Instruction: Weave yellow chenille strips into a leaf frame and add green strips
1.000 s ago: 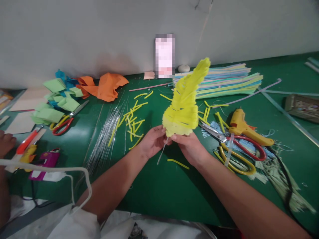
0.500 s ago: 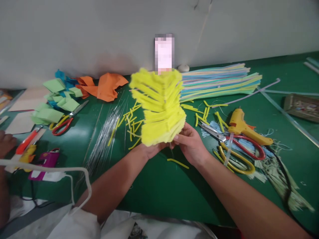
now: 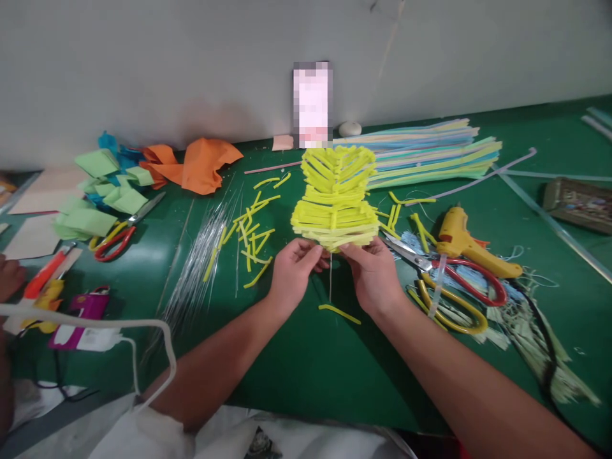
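Between my two hands is a yellow feather or leaf shape (image 3: 335,191), built of fuzzy pipe cleaner strips set in slanted rows along a middle stem. My left hand (image 3: 297,264) pinches its lower left edge between thumb and fingers. At the lower right edge, my right hand (image 3: 373,268) grips it with the thumb on the near side. A thin wire stem (image 3: 331,280) hangs down from the base between the hands. Below it, one cut yellow pipe cleaner piece (image 3: 339,313) lies on the green table (image 3: 306,363).
Cut yellow pieces (image 3: 258,245) and thin wires (image 3: 203,255) lie left. On the right are large scissors (image 3: 459,296), a yellow glue gun (image 3: 466,239) and tassels. Behind are pipe cleaner bundles (image 3: 430,159) and a propped phone (image 3: 313,105). Another person's hand (image 3: 10,278) shows far left.
The yellow shape has moved right and tilted back, so its rows look shorter and sharper. Both hands have come into fuller view at its lower edge, the left one moving right.
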{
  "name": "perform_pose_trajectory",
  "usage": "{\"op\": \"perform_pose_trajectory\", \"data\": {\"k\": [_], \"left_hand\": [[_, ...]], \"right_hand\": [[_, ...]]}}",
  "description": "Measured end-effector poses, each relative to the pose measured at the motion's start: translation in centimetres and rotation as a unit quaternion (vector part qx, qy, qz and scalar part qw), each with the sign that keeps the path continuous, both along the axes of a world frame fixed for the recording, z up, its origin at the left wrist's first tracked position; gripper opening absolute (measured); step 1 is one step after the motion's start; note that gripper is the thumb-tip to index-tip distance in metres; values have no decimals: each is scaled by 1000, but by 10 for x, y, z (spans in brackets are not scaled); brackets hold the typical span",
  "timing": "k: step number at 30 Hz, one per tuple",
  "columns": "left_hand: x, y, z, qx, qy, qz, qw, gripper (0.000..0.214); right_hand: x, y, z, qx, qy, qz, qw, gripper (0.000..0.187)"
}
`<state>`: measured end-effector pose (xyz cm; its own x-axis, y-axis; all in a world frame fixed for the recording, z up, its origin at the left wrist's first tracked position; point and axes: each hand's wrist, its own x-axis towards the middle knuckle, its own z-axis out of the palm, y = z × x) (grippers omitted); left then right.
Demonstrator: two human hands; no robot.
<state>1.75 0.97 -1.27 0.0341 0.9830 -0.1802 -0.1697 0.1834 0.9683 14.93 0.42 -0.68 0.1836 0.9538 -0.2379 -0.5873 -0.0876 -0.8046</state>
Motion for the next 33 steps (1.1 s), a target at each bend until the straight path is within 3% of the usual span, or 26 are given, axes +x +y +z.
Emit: {"op": "perform_pose_trajectory", "data": {"k": [8, 14, 23, 33], "left_hand": [[2, -2, 1, 13, 7, 63, 998, 28], [1, -6, 3, 109, 60, 96, 988, 27], [-7, -7, 2, 245, 189, 45, 950, 6], [-5, -2, -1, 221, 104, 38, 969, 7]], "right_hand": [[2, -2, -4, -41, 20, 44, 998, 19], [1, -3, -4, -36, 32, 44, 998, 17], [2, -4, -3, -28, 25, 61, 997, 22], [1, -5, -5, -8, -28, 52, 998, 23]]}}
